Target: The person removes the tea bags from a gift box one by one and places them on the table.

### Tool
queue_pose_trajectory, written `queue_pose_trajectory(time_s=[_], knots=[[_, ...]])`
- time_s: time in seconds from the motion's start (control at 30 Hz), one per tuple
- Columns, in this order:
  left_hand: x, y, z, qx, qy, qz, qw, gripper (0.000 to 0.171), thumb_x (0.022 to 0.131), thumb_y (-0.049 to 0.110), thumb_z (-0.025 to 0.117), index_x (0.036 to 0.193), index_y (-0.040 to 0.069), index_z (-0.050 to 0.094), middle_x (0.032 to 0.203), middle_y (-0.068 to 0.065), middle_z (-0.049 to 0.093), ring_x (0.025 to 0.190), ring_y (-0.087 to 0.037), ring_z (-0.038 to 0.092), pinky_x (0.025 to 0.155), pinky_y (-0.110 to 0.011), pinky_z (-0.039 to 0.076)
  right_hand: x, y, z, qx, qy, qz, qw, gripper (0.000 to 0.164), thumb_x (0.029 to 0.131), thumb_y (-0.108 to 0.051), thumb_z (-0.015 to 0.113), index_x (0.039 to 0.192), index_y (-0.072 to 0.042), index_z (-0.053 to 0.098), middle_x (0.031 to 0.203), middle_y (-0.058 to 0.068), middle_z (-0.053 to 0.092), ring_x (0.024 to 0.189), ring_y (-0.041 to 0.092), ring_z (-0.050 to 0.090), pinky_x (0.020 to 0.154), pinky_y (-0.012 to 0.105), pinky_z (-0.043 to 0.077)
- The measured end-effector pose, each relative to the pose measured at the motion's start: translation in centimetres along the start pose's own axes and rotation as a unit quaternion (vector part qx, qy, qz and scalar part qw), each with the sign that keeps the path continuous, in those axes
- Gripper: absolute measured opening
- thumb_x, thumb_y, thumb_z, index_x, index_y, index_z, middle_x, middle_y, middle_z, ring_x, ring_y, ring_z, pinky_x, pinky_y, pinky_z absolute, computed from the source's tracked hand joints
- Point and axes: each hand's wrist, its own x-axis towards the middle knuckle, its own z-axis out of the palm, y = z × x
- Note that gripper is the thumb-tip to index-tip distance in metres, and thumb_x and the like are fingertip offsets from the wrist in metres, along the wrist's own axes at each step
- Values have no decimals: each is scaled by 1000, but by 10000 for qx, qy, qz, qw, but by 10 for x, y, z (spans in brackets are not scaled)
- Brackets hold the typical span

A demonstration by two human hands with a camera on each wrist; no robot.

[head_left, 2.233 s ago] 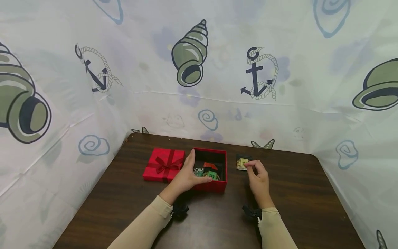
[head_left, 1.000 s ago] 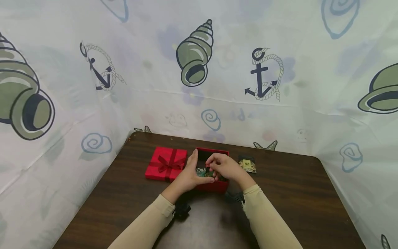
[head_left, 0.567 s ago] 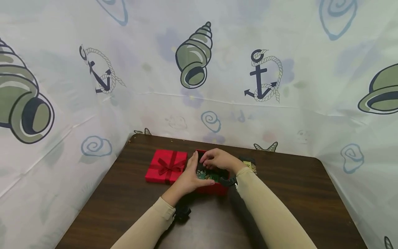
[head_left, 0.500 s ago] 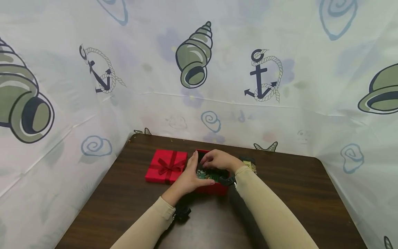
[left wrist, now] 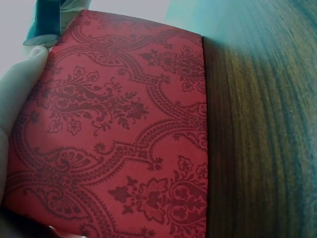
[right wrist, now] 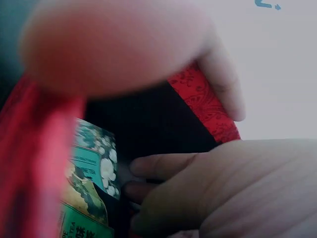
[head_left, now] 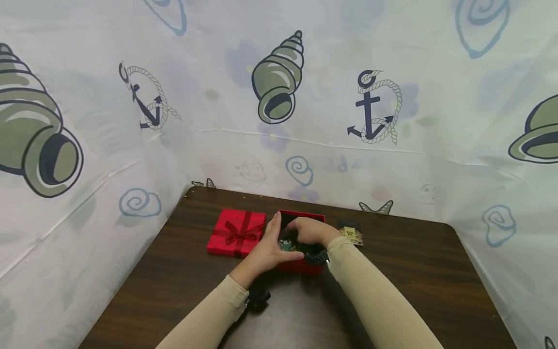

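Observation:
My left hand [head_left: 268, 245] grips the red gift box [head_left: 301, 266] at its near left corner, fingers along the left side and thumb at the front rim. In the left wrist view that thumb lies beside the patterned red wall [left wrist: 114, 124]. My right hand [head_left: 309, 230] reaches down inside the box, fingers bent toward its dark inside. Close to those fingers [right wrist: 158, 166], in the right wrist view, stand a teal tea packet [right wrist: 91, 161] with white flowers and a green-labelled tea packet [right wrist: 81, 223]. Whether the right fingers hold anything, I cannot tell.
Left of the box lies its red lid [head_left: 222, 242] with a ribbon bow. A black tea packet with a yellow label [head_left: 350, 233] lies on the dark wooden table [head_left: 418, 271], right of the box. A shell-and-anchor printed cloth [head_left: 322, 116] hangs behind.
My right hand has moved left from the yellow-labelled packet into the box, first near a red packet, then deeper inside. My left hand has stayed on the box.

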Motion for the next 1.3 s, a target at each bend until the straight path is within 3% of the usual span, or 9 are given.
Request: queue_pose_trajectory(time_s=[0.2,0.6,0.77,0.93,1.07,1.3], knots=[[0,1,0,10,-18,-24,10000,143,79,58,93,176,28,-7,186,-4,-2,171,-37,6,130,-67,30,-1,-1,2,7,-41,1,10000,42,97,4,67,136,-9,75,130,5,77,119,21,72,109,48,59],[0,2,2,-38,9,-28,10000,142,79,59,93,176,31,-6,186,-1,-3,172,-35,3,131,-66,29,-1,0,11,-372,61,221,9990,40,97,-7,75,137,-9,75,132,6,77,118,23,73,107,48,60],[0,3,3,-50,-6,-22,10000,141,80,58,93,176,30,-7,186,-1,-3,172,-35,3,132,-66,28,-1,1,12,-533,224,-32,9983,26,98,-8,75,123,-10,81,121,4,74,103,18,69,99,42,61],[0,3,3,-81,-9,-53,10000,141,81,58,93,176,31,-7,186,-2,-3,171,-37,5,130,-68,30,-3,2,12,-157,474,-347,9982,12,101,-8,70,104,-16,79,101,-3,71,85,14,62,83,34,58],[2,0,3,-83,1,-52,10000,140,81,57,93,176,31,-7,186,-4,-2,171,-39,7,129,-69,31,-5,2,11,189,727,-456,9961,3,105,-16,70,105,-16,73,91,-4,68,81,13,59,78,32,53],[2,0,2,-126,37,-9,9999,140,82,53,94,176,30,-6,186,-3,-2,170,-39,9,130,-68,30,-9,2,11,512,1119,-505,9911,5,110,-23,67,106,-19,66,88,-2,64,78,14,57,73,32,50]])
